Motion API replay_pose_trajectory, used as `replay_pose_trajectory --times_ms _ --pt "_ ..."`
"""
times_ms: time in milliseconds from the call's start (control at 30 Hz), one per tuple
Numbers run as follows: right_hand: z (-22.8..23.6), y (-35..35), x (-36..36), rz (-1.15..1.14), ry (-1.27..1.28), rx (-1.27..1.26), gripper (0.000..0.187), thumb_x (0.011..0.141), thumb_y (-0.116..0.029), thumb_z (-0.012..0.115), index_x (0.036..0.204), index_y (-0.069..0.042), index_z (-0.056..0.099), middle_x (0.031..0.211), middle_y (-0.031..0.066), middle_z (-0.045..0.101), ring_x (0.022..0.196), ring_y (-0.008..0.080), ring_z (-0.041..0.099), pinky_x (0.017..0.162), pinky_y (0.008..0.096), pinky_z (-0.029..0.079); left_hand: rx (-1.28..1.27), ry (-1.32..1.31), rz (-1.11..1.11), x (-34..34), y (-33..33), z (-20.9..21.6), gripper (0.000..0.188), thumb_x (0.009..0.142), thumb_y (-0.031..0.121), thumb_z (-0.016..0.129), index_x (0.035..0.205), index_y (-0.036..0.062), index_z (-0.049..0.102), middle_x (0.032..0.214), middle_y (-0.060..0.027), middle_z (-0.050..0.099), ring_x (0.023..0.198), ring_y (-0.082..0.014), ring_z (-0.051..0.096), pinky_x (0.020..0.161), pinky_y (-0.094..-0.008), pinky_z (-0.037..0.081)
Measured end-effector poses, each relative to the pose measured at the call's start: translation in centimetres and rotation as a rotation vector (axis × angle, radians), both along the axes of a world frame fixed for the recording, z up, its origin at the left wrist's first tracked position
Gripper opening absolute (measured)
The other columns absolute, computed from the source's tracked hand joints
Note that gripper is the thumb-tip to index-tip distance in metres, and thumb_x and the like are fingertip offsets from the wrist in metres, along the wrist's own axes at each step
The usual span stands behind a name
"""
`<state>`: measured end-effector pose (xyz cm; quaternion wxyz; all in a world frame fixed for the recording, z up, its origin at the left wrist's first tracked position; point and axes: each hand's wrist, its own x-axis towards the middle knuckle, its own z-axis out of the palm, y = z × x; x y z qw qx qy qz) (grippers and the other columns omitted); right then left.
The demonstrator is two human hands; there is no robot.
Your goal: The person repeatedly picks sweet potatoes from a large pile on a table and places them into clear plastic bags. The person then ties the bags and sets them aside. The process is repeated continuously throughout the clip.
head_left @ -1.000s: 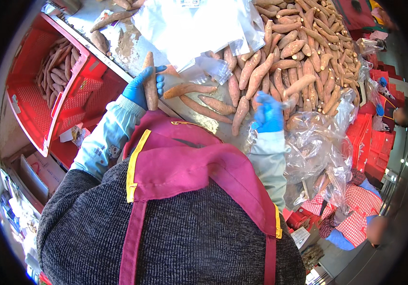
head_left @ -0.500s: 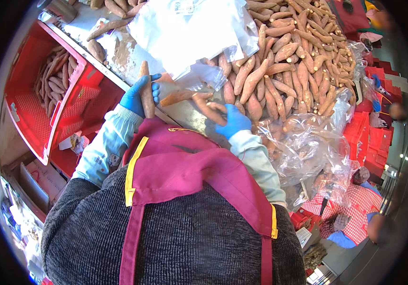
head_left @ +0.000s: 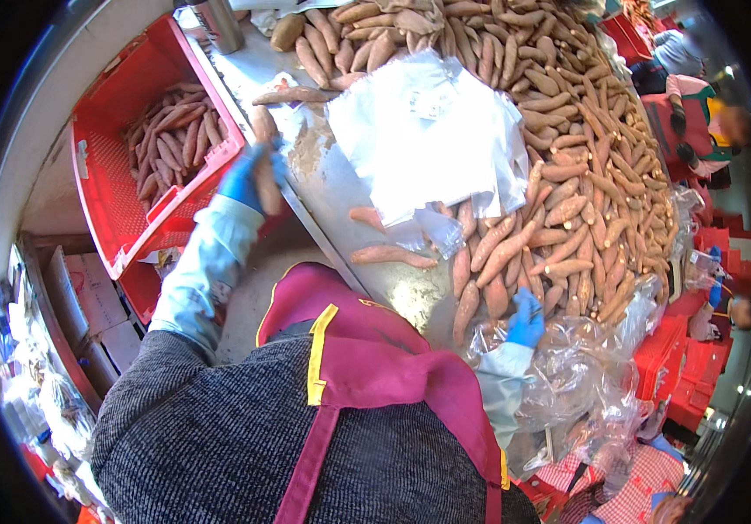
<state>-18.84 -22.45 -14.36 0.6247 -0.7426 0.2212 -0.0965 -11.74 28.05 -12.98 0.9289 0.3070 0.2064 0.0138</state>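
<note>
Blurred by motion, my left hand [head_left: 244,181] is closed around a sweet potato [head_left: 265,157], held upright above the table edge beside the red crate. My right hand [head_left: 526,320] is by the near edge of a big heap of sweet potatoes [head_left: 567,210], next to a clear plastic sheet [head_left: 567,367]. Its fingers are bent together; whatever they hold, if anything, is hidden. Between my hands, a loose sweet potato [head_left: 393,255] lies on the metal table [head_left: 318,166]. Another, shorter one [head_left: 366,218] is partly beneath white plastic bags [head_left: 432,140].
A red crate [head_left: 100,162] partly filled with sweet potatoes stands left of the table. A metal flask [head_left: 218,24] is at the far left corner. Cardboard boxes [head_left: 96,293] sit below the crate. Other people and red crates [head_left: 664,358] are on the right.
The view has shifted, bringing more of the crate and heap into sight. My right hand has moved right to the heap, and the sweet potato it held no longer shows in it.
</note>
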Motion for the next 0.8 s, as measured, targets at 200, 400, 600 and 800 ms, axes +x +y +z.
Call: replay_pose_trajectory --times_ms 200,400,600,800 --pt "-0.2 7.0 -0.5 0.020 0.146 0.139 0.018 0.081 -0.006 0.049 0.093 0.004 0.056 0.089 0.0074 0.059 0.081 0.0119 0.054 0.076 0.0225 0.042 -0.294 -0.219 0.397 2.5 9.2 3.1 0.086 0.070 0.052 0.058 0.120 -0.0093 0.024 0.124 -0.0261 0.032 0.115 -0.0347 0.035 0.100 -0.0450 0.025" --pt "0.9 10.7 0.3 0.253 0.018 0.120 0.016 0.082 -0.006 0.049 0.094 0.002 0.057 0.089 0.0056 0.059 0.080 0.0111 0.053 0.075 0.0218 0.042 0.167 -0.022 -0.508 6.0 -6.7 -0.6 0.036 0.079 0.033 0.053 0.105 0.0075 0.053 0.094 -0.0058 0.058 0.089 -0.0181 0.054 0.076 -0.0291 0.042" --pt "1.8 11.4 -1.9 0.138 0.162 0.212 0.018 0.082 -0.008 0.051 0.096 0.001 0.057 0.084 0.0046 0.058 0.074 0.0090 0.051 0.070 0.0199 0.040 1.757 -0.460 -0.371 12.6 -16.6 -2.7 0.041 0.071 0.027 0.064 0.105 0.0078 0.052 0.102 -0.0119 0.052 0.096 -0.0262 0.048 0.086 -0.0341 0.038" --pt "1.6 11.1 -3.9 0.021 0.258 0.276 0.017 0.083 -0.011 0.049 0.096 -0.004 0.059 0.082 0.0031 0.059 0.044 0.0003 0.034 0.040 0.0163 0.028 1.155 -0.348 -0.615 19.3 -15.1 -9.4 0.014 0.075 0.009 0.056 0.085 0.0005 0.060 0.076 -0.0079 0.060 0.063 -0.0180 0.054 0.062 -0.0277 0.046"
